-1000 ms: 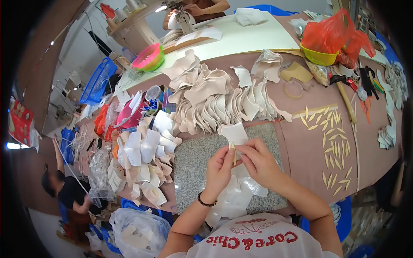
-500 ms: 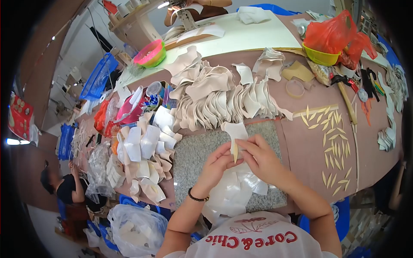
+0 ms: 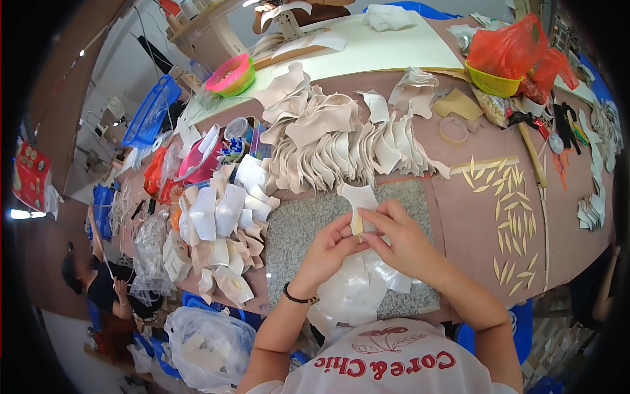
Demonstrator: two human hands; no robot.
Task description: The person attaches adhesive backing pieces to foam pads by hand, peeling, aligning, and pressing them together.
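In front of my chest, over a speckled grey stone slab [image 3: 295,230], both hands hold a small, curved, white cut leather piece [image 3: 357,196]. A narrow, pale yellow leaf-shaped strip [image 3: 359,226] lies along its lower part. My left hand [image 3: 328,253] pinches the lower end from the left, thumb and fingers together. My right hand [image 3: 400,240] grips the right edge, fingertips over the strip and partly hiding it. Clear plastic sheeting [image 3: 348,295] lies below the hands. Beyond the slab stand rows of similar pale cut pieces [image 3: 328,157].
Many yellow leaf-shaped strips [image 3: 512,210] are spread at the right, near a hammer [image 3: 533,154] and a tape roll [image 3: 453,130]. White and beige pieces [image 3: 226,210] pile up at left. Other people sit at the left [image 3: 105,282] and across the table.
My fingers have shifted on the piece, covering more of the yellow strip's lower end. The view has tilted slightly. The person at the left has raised an arm.
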